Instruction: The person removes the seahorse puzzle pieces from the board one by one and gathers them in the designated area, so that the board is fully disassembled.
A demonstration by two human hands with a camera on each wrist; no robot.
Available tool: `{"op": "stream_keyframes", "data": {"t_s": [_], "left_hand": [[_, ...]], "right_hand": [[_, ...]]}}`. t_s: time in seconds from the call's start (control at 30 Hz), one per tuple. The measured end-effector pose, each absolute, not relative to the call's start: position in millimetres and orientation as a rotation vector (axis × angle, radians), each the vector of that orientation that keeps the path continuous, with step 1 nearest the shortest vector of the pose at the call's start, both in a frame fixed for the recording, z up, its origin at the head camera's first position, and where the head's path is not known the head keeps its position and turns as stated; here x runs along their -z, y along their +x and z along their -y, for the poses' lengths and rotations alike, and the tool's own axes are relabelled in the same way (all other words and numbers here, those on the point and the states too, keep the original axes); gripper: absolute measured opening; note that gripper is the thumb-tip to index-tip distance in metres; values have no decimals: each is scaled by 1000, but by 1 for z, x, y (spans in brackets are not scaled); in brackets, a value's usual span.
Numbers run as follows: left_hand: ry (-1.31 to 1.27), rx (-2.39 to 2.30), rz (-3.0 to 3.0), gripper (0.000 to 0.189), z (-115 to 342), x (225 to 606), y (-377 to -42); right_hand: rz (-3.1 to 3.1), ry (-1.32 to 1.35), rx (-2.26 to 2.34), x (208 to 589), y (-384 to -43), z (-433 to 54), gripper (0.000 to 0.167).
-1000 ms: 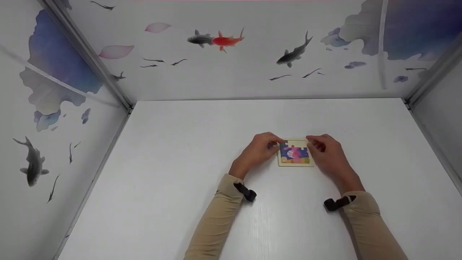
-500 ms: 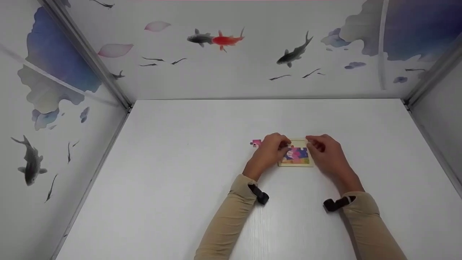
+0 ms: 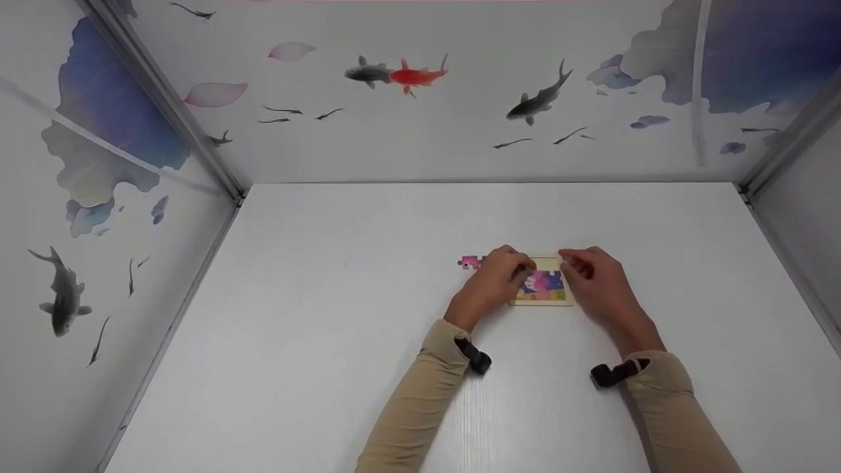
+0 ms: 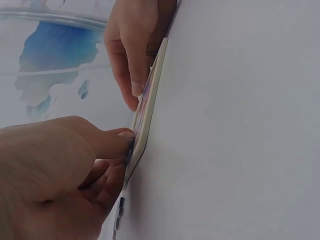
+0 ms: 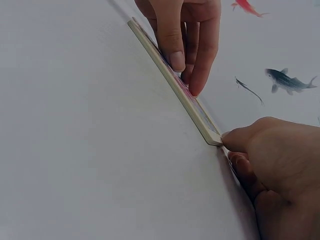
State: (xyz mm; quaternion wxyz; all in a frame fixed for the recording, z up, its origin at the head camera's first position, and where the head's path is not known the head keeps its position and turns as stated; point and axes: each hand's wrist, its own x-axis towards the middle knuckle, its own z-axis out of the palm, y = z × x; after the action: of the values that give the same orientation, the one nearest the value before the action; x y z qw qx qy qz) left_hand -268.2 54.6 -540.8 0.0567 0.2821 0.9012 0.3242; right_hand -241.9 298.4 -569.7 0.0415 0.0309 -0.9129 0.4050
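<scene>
A small square wooden puzzle tray (image 3: 555,303) lies on the table, partly filled with pink, blue and orange pieces. Its upper part shows bare wood. My left hand (image 3: 494,282) reaches over the tray's left side, thumb and fingertips pinching a puzzle piece at the picture surface; the hand hides most of that piece. In the right wrist view these left fingers (image 5: 176,60) bend down onto the picture. With thumb and fingers, my right hand (image 3: 598,279) grips the tray's upper right corner. The right wrist view shows the right thumb (image 5: 235,137) at that corner.
Loose puzzle pieces (image 3: 469,263) in pink and dark blue lie on the white table (image 3: 315,315) left of the tray, partly behind my left hand. Walls printed with fish (image 3: 539,98) stand behind and to the left. Black wrist cameras (image 3: 611,374) sit on both sleeves.
My left hand has moved right from the tray's upper left edge to over the picture, uncovering loose pieces on the table. The right hand keeps its grip on the corner.
</scene>
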Motion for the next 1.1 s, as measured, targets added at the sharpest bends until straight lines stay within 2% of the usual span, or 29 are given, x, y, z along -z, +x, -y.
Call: {"op": "stream_keyframes", "data": {"t_s": [0.63, 1.1], "left_hand": [[1010, -718, -2983, 27, -62, 541, -270], [908, -706, -2930, 39, -56, 539, -274]], "right_hand": [[2780, 100, -1241, 568, -242, -297, 38], [2786, 108, -1241, 569, -242, -298, 39]]}}
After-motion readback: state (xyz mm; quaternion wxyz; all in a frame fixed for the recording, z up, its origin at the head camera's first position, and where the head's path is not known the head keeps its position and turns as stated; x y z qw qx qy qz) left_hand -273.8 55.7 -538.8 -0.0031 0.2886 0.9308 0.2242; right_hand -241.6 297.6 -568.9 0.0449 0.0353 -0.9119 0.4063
